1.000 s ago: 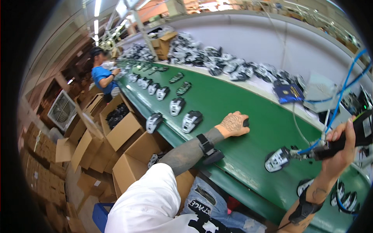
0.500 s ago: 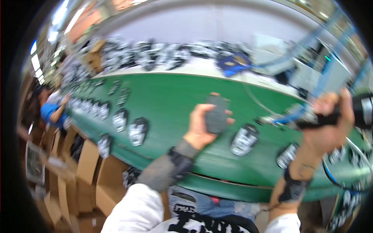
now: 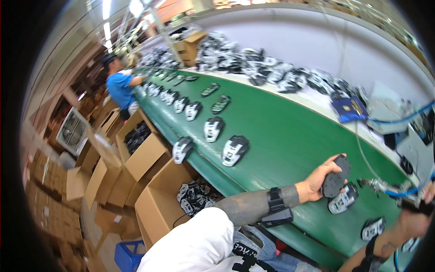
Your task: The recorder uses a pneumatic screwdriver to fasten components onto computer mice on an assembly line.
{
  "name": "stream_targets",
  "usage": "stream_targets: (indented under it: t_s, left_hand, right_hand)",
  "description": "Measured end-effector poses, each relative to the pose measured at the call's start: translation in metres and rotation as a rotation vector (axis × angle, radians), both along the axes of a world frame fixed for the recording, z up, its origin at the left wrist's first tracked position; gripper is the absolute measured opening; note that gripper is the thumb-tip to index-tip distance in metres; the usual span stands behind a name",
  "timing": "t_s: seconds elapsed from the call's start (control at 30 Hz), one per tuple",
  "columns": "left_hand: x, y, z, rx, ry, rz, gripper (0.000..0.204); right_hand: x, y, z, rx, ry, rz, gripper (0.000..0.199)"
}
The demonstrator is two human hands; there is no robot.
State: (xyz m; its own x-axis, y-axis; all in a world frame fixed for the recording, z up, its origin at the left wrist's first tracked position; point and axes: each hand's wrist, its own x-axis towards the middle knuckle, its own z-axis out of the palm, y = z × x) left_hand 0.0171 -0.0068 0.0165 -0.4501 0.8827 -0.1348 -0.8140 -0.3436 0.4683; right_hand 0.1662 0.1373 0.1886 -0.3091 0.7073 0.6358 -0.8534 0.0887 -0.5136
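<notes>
My left hand (image 3: pixel 313 182) grips a dark grey plastic shell (image 3: pixel 337 176), flat and rounded, held upright above the green belt (image 3: pixel 281 136). Just below it lies a black-and-white mouse-shaped part (image 3: pixel 343 199). At the right edge, my right hand (image 3: pixel 414 222) is closed around a black hand-held tool (image 3: pixel 416 206), partly cut off by the frame. A metal fitting (image 3: pixel 380 185) with a blue hose (image 3: pixel 401 192) lies beside that tool. Near my right forearm rests another black-and-white part (image 3: pixel 373 229).
More black-and-white parts (image 3: pixel 235 150) line the belt toward the far left, where a person in blue (image 3: pixel 120 90) stands. Parts pile up on the white shelf (image 3: pixel 226 74) behind, near a blue packet (image 3: pixel 349 109). Open cardboard boxes (image 3: pixel 156 213) and a blue stool (image 3: pixel 129 256) stand left.
The view has swung left, bringing more of the belt, boxes and the co-worker into sight. My left hand keeps the grey shell, now nearer a part on the belt. My right hand is closer to the edge.
</notes>
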Motion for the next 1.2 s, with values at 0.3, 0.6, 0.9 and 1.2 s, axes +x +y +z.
stream_targets:
  t_s: [0.3,0.6,0.9,1.2]
  left_hand:
    - [0.011,-0.002,0.012,-0.019,0.056,-0.107,0.056]
    - [0.019,-0.008,0.011,-0.020,0.090,-0.117,0.058]
    - [0.022,-0.001,0.010,-0.197,0.147,-0.060,0.038]
    - [0.020,0.005,0.008,-0.251,0.156,0.138,0.034]
  right_hand:
    - [-0.023,-0.005,-0.020,0.042,0.030,0.090,0.028]
    - [-0.015,-0.010,-0.021,0.074,0.025,0.111,0.027]
    - [-0.014,-0.013,-0.036,-0.012,-0.105,0.161,0.019]
    - [-0.009,-0.005,-0.010,0.097,0.093,0.085,0.048]
